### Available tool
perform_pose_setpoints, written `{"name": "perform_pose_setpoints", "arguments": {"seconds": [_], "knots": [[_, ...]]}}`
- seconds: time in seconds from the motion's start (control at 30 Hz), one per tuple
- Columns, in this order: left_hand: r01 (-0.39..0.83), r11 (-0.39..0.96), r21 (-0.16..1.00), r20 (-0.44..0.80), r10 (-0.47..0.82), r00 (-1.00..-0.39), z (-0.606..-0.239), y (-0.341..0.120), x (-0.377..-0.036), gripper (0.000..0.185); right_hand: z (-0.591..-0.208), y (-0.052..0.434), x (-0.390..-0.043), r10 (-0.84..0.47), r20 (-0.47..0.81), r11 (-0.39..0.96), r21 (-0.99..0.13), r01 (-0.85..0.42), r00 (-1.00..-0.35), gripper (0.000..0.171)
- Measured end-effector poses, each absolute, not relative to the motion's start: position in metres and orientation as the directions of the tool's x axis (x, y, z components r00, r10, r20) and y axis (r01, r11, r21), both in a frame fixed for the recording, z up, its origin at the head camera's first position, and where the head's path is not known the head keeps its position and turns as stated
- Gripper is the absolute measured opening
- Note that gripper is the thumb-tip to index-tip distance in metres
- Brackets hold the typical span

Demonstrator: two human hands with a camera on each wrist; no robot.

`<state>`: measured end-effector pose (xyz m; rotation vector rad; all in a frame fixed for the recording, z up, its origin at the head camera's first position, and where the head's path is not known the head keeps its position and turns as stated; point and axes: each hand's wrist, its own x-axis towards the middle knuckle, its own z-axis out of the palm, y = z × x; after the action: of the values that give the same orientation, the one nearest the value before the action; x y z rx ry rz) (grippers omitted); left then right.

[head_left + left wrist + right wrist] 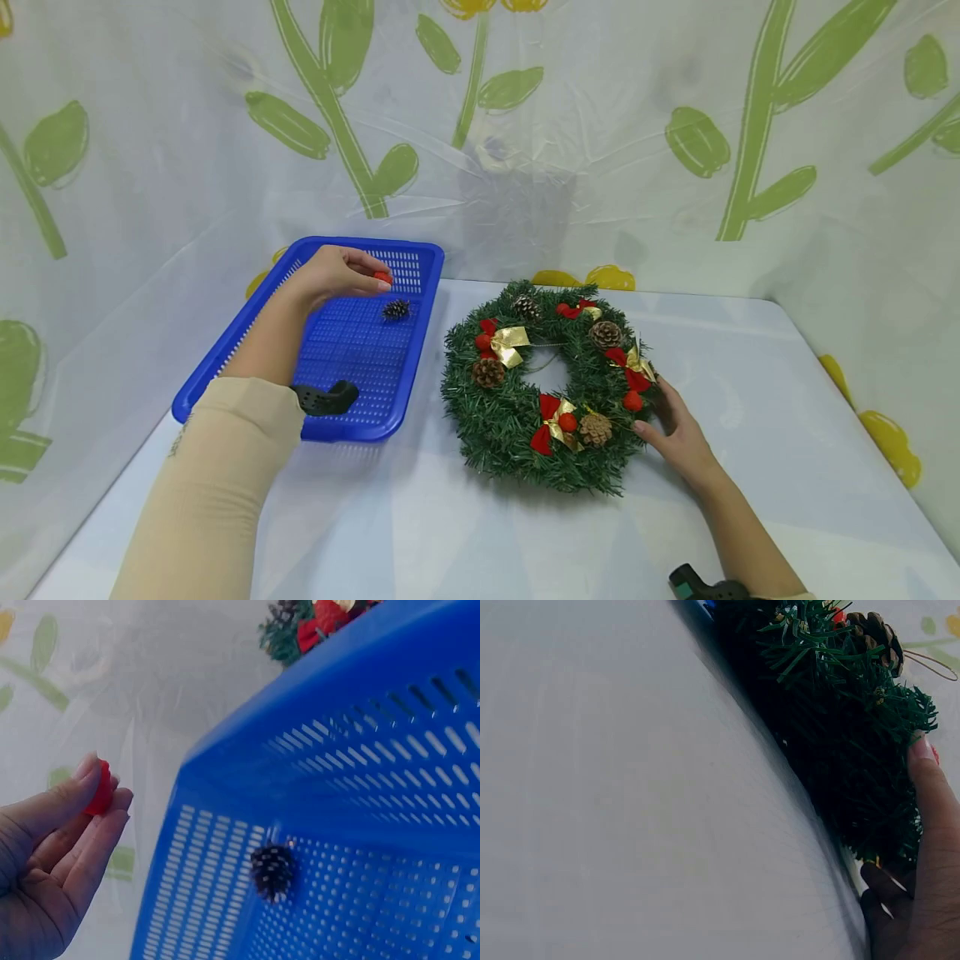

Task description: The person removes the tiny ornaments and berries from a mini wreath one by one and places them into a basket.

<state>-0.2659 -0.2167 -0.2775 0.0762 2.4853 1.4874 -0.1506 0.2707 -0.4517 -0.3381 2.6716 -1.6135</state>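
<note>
A green wreath with red bows, gold ribbons and pine cones lies flat on the white table. My right hand rests against its right outer edge, fingers straight on the needles. My left hand hovers over the blue perforated tray and pinches a small red berry between thumb and fingertips. A dark pine cone lies loose on the tray floor, just below that hand.
A plastic sheet with green stems and yellow flowers walls in the table at the back and both sides. The tray stands at the left, tight against the wreath's left side. Bare tabletop shows in front and at the right.
</note>
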Motion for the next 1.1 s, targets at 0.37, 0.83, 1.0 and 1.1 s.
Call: {"name": "perform_pose_setpoints", "arguments": {"seconds": [0.37,0.83,1.0,1.1], "knots": [[-0.142,0.403,0.904,-0.186,0.071,-0.98,-0.291,-0.239,-0.273,0.054,-0.452,0.272,-0.154,-0.18,0.123,0.445,-0.875,-0.192,-0.976,0.082],[-0.149,0.413,0.898,-0.16,-0.008,-0.987,-0.314,-0.25,-0.288,0.057,-0.453,0.273,-0.153,-0.176,0.145,0.424,-0.882,-0.208,-0.974,0.083],[-0.184,0.372,0.91,-0.185,-0.033,-0.982,-0.325,-0.251,-0.293,0.059,-0.455,0.272,-0.15,-0.186,0.156,0.407,-0.886,-0.221,-0.97,0.082],[-0.209,0.372,0.905,-0.199,-0.066,-0.978,-0.333,-0.253,-0.294,0.058,-0.456,0.271,-0.149,-0.19,0.163,0.407,-0.885,-0.228,-0.968,0.082]]}}
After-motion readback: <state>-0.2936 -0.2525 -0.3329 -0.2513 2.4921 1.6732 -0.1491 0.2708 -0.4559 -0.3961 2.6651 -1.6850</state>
